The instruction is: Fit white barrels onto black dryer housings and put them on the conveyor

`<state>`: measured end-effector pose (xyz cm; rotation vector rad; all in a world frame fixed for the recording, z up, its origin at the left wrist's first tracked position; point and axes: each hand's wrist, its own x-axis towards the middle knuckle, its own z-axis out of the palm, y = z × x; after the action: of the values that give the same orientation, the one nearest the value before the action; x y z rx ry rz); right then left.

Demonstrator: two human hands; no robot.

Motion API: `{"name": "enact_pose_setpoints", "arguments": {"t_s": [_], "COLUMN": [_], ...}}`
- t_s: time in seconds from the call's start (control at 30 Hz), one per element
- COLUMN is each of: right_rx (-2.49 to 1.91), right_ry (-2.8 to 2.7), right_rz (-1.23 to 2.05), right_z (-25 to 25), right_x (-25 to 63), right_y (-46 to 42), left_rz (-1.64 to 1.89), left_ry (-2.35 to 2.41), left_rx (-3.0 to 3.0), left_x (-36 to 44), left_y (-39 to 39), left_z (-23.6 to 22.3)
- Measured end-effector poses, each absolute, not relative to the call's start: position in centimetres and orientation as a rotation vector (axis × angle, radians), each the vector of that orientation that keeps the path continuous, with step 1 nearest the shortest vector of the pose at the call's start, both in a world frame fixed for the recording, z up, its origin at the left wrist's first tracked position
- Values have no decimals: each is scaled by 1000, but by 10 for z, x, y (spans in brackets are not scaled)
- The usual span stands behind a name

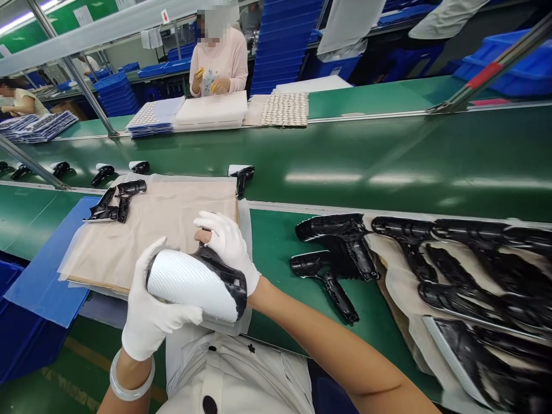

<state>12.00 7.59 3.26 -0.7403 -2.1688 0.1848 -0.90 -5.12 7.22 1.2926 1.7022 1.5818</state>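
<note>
Gloved hands: left hand cups the 9 o'clock end of the ribbed barrel, digits spread along its upper and lower sides; right hand curls over the black section at 1 o'clock, one bare fingertip showing.
Housing, place: white-and-black housing held between both hands, in front of the clothing, at 5 o'clock on the cream-covered pad; whether it touches the pad, cannot tell.
Barrel axis: long axis runs from 9 to about 4 o'clock; black rim at the 4 o'clock end; black section rises toward 12, mostly under the right hand; which end is the front, cannot tell.
Handling, judged: light, hollow, stiff plastic; ribbing should give gloves purchase; glossy black likely slicker; thin edges may chip, surface may scratch.
Hold, judged: support barrel from below, steady black section from above; spare the rim.
Black shells: two on the pad at 10 o'clock; more at 3.
</note>
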Motion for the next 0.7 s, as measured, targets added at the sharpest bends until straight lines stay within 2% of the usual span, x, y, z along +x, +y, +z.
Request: {"name": "enact_pose_setpoints", "arguments": {"t_s": [0.27, 0.43, 0.7], "right_rx": [-743, -547, -743], "right_ry": [-1938, -1842, -2002], "right_rz": [61, -211, 159], "right_z": [30, 42, 45], "right_x": [124, 133, 140], "right_y": [77, 79, 79], "left_rz": [1539, 1549, 1487], "left_ry": [1655, 1557, 1645], "left_rx": [1436, 1421, 1336], "left_x": [-11, -12, -10], "left_y": [-51, -53, -48], "left_z": [70, 68, 78]}}
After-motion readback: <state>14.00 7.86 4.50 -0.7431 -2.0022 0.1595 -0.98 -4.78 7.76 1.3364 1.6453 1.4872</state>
